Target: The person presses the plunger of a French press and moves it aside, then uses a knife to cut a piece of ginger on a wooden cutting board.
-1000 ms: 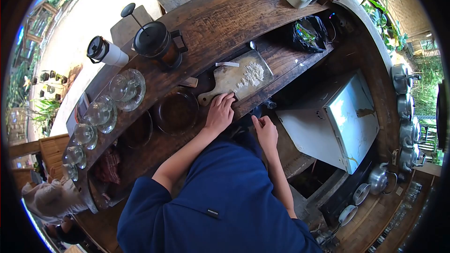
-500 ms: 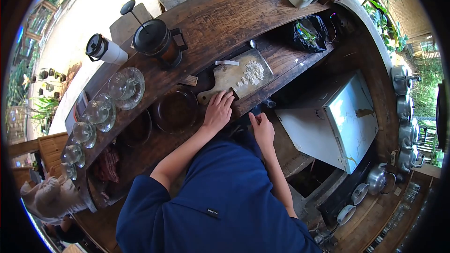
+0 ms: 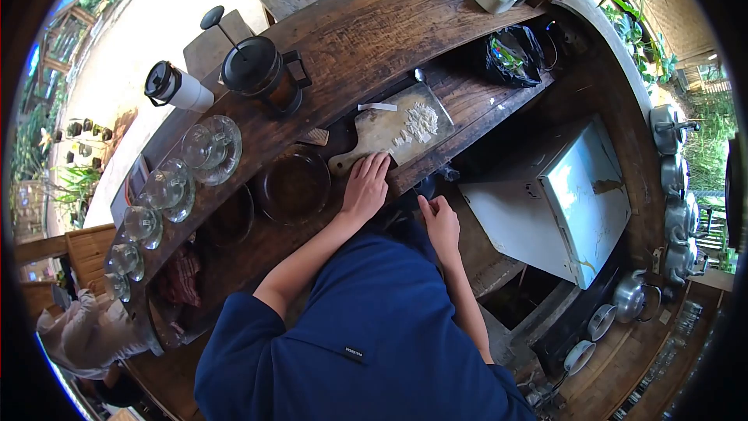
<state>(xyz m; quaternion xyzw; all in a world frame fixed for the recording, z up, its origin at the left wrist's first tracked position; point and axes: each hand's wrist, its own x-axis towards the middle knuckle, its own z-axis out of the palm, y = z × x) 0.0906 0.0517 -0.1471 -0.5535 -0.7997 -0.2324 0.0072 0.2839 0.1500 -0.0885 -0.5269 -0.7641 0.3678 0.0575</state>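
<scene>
My left hand (image 3: 366, 189) lies with fingers stretched flat at the near edge of a wooden cutting board (image 3: 376, 129), beside its rounded handle. On the board are a pile of chopped whitish pieces (image 3: 421, 122), a few small cut pieces near it, and a narrow white strip (image 3: 377, 107) along the far edge. My right hand (image 3: 442, 226) hangs in front of the counter, off the board, its thumb and fingers curled together. Whatever it may hold is too dark and small to make out.
A spoon (image 3: 421, 76) lies behind the board; a black plastic bag (image 3: 514, 56) sits to the right. Left are a dark round pan (image 3: 294, 185), glass cups on saucers (image 3: 210, 148) and a French press (image 3: 261, 70). A white box-shaped appliance (image 3: 545, 195) stands right below.
A dark piece beside my left fingertips no longer shows, and those fingers lie slightly lower. My right hand has shifted a little down and right, its fingers drawn closer together.
</scene>
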